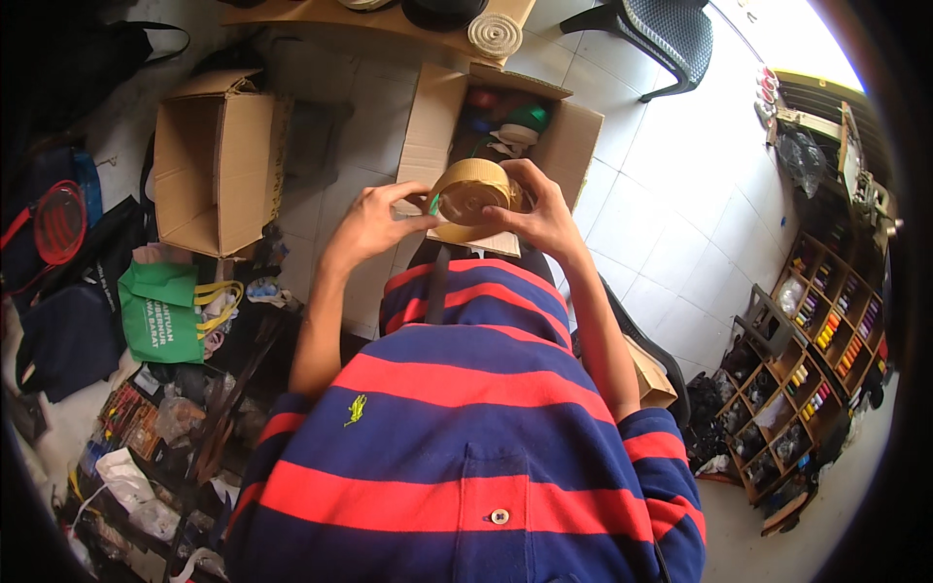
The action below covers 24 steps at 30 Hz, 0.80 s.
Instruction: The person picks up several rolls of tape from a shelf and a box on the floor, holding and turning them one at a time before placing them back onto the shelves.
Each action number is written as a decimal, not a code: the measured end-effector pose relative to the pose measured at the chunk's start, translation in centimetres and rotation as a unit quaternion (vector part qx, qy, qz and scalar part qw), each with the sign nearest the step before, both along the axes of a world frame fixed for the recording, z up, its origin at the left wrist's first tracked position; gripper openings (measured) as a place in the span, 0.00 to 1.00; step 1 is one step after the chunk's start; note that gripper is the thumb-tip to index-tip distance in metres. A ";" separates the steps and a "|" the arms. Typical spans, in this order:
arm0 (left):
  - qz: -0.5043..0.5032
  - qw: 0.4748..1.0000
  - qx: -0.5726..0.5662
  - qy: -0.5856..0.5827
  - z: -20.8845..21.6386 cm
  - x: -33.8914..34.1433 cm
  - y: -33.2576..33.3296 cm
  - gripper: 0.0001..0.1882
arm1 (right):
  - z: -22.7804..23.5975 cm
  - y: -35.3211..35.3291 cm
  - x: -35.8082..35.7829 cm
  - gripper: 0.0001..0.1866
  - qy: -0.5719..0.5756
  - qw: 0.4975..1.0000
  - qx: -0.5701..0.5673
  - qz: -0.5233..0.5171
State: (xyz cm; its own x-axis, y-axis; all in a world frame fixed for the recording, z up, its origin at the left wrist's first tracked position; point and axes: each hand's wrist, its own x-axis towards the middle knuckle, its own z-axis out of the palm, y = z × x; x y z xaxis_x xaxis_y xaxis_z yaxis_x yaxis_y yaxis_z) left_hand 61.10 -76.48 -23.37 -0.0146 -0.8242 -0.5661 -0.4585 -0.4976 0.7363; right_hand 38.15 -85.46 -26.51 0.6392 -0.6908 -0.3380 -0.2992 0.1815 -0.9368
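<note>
Tan strap roll (475,197) held up over near side of open cardboard box (428,114). Right hand (545,216) grasping it, thumb on flat face. Left hand (373,225) at left edge; cannot tell if fingers grip. Likely light, bendy, sturdy; best pinched across rim, coils may slip.

To your left sits a green bag (155,309); to your right, a compartmented shelf (814,352) and a black chair (671,39).
</note>
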 end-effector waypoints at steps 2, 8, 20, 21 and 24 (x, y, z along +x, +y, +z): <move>-0.034 0.998 -0.038 -0.025 -0.2 1.5 0.9 0.20 | 1.3 0.2 0.0 0.28 0.015 0.998 -0.064 0.017; -0.042 0.983 -0.148 -0.098 2.8 2.3 4.8 0.17 | 4.9 1.1 -0.4 0.26 0.014 0.984 -0.172 0.036; 0.428 0.799 -0.399 0.140 11.5 -8.8 15.4 0.21 | 11.9 3.4 -2.1 0.24 -0.113 0.923 -0.347 0.125; 0.390 0.815 -0.424 0.070 11.9 -9.4 15.7 0.21 | 12.0 3.7 -2.5 0.24 -0.126 0.935 -0.310 0.118; 0.251 0.866 -0.376 -0.215 13.4 -11.6 17.5 0.20 | 11.6 4.9 -4.0 0.25 -0.146 0.946 -0.277 0.081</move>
